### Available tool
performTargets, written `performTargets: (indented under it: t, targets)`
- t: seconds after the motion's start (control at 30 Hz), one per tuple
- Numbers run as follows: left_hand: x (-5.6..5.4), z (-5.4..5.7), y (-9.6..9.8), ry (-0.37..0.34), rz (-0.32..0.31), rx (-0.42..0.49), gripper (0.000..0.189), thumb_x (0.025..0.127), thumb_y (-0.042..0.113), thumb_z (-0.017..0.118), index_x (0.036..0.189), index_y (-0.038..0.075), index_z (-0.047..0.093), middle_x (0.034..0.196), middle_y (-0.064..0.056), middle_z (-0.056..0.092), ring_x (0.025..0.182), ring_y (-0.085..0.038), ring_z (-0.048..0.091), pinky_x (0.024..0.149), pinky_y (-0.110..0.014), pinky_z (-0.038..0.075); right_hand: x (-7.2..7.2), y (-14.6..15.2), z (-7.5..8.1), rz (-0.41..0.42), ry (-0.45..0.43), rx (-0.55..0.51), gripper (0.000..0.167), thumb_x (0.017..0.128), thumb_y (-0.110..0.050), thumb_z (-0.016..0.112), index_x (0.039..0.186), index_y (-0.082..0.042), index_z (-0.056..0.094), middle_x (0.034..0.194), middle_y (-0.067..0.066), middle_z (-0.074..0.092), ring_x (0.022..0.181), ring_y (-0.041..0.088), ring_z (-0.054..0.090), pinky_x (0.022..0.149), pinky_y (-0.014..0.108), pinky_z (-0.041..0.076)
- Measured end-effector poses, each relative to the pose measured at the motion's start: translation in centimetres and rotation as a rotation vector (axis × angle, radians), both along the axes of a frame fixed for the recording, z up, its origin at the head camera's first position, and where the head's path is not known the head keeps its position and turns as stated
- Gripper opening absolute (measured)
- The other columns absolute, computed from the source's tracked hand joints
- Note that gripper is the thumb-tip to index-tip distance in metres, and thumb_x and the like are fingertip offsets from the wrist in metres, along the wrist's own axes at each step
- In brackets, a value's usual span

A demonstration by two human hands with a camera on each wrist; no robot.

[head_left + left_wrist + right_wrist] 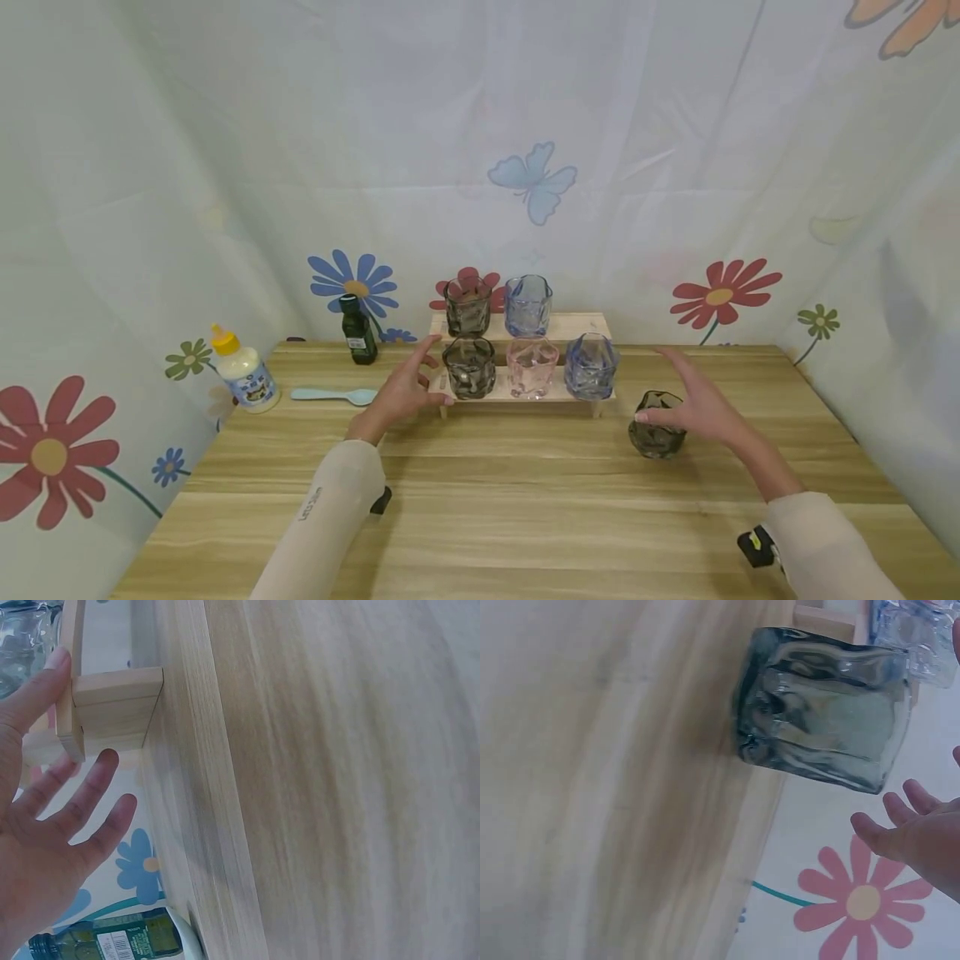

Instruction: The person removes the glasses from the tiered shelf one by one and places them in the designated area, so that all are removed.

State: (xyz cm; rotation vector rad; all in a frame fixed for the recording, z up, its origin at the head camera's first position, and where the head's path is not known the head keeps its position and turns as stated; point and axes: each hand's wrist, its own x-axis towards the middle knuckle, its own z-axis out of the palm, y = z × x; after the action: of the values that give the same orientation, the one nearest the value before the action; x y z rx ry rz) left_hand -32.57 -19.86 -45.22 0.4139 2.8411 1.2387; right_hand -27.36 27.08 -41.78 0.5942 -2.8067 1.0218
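Smoky glass (657, 435) stands on the tabletop (525, 500), right of the wooden rack (525, 393) — right hand (701, 404) spread wide just beside it, holding nothing. Left hand (401, 392), fingers straight, touches the rack's end — a nudge could topple its glasses.

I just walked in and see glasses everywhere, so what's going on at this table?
A person sits at a wooden table with a two-step wooden rack holding five tumblers. Their right hand is open beside a smoky grey glass standing alone on the table; whether the thumb touches its rim is hard to tell. The left hand, fingers spread, is at the rack's left end by another grey glass. A squeeze bottle, dark bottle and blue spoon sit at left.
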Motion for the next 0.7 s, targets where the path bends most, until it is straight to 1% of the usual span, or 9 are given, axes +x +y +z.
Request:
performTargets:
  t: [0.1, 0.17, 0.33, 0.47, 0.7]
  targets:
    - [-0.1, -0.1, 0.0, 0.0, -0.002, -0.001, 0.11, 0.075, 0.023, 0.089, 0.158, 0.036, 0.018, 0.133, -0.017, 0.055, 0.092, -0.03, 0.065, 0.079, -0.042, 0.052, -0.5, -0.4, 0.8, 0.01, 0.008, -0.012, 0.106, 0.078, -0.031, 0.087, 0.158, -0.006, 0.021, 0.158, 0.03, 0.025, 0.142, 0.056, 0.026, 0.103, 0.076, 0.027]
    - [-0.1, -0.1, 0.0, -0.001, -0.001, -0.003, 0.109, 0.076, 0.023, 0.089, 0.158, 0.036, 0.018, 0.133, -0.016, 0.055, 0.091, -0.029, 0.065, 0.078, -0.04, 0.052, -0.9, -0.7, 1.3, 0.011, 0.009, -0.019, 0.107, 0.078, -0.031, 0.086, 0.158, -0.008, 0.019, 0.159, 0.03, 0.023, 0.142, 0.055, 0.025, 0.104, 0.076, 0.026]
    - [-0.1, -0.2, -0.1, 0.008, -0.005, -0.007, 0.108, 0.076, 0.024, 0.089, 0.158, 0.035, 0.019, 0.132, -0.018, 0.055, 0.091, -0.029, 0.065, 0.077, -0.042, 0.052, -1.9, -1.7, 2.3, 0.019, 0.039, -0.016, 0.109, 0.077, -0.034, 0.087, 0.158, -0.008, 0.02, 0.158, 0.031, 0.025, 0.14, 0.054, 0.028, 0.104, 0.074, 0.028]
    - [-0.1, -0.1, -0.1, 0.014, -0.007, -0.005, 0.109, 0.076, 0.024, 0.089, 0.158, 0.034, 0.019, 0.132, -0.018, 0.055, 0.091, -0.03, 0.065, 0.078, -0.043, 0.052, -2.7, -2.5, 3.0, 0.033, 0.057, -0.023, 0.109, 0.076, -0.032, 0.087, 0.158, -0.007, 0.02, 0.157, 0.03, 0.025, 0.14, 0.054, 0.029, 0.105, 0.073, 0.028]
    - [-0.1, -0.1, -0.1, 0.008, -0.006, -0.002, 0.108, 0.076, 0.024, 0.089, 0.158, 0.035, 0.019, 0.132, -0.017, 0.055, 0.09, -0.029, 0.065, 0.076, -0.04, 0.051, -4.5, -3.8, 3.8, 0.034, 0.025, -0.061, 0.111, 0.077, -0.028, 0.088, 0.159, -0.007, 0.016, 0.16, 0.03, 0.021, 0.142, 0.055, 0.028, 0.105, 0.072, 0.031]
